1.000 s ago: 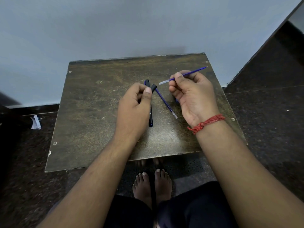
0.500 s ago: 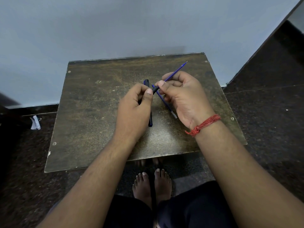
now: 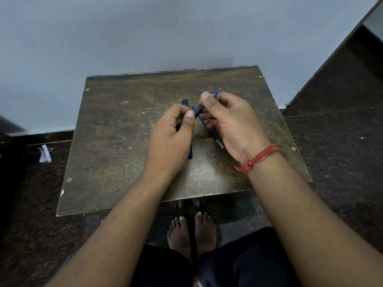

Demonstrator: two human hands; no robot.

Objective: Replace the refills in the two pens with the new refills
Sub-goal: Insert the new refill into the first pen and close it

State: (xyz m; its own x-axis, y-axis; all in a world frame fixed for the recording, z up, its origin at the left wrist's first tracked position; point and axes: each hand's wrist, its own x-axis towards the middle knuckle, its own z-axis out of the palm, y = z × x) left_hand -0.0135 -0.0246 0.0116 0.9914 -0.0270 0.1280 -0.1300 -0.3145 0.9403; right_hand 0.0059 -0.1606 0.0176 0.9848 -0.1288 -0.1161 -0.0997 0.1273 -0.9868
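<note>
the new refill (image 3: 216, 93) now sits mostly inside the pen barrel (image 3: 198, 111); a second ago it was held free above the counter, and half a second ago its end was only meeting the barrel's mouth. only its blue tip end shows past the right hand's fingers, so the insertion looks well advanced, though how deep it has gone is hidden by the hand. the right hand (image 3: 232, 123) has its grip pinched on the refill and has come in close to the left hand (image 3: 172, 137), whose grip is curled round the dark barrel, thumb near its open end. under the hands, a second dark pen (image 3: 189, 155) lies on the counter (image 3: 116, 141), and another blue refill (image 3: 218, 142) lies slanted beside it, partly covered by the right hand. i judge the first pen is nearly refilled; it remains to seat the refill fully and close the pen, then do the second.
</note>
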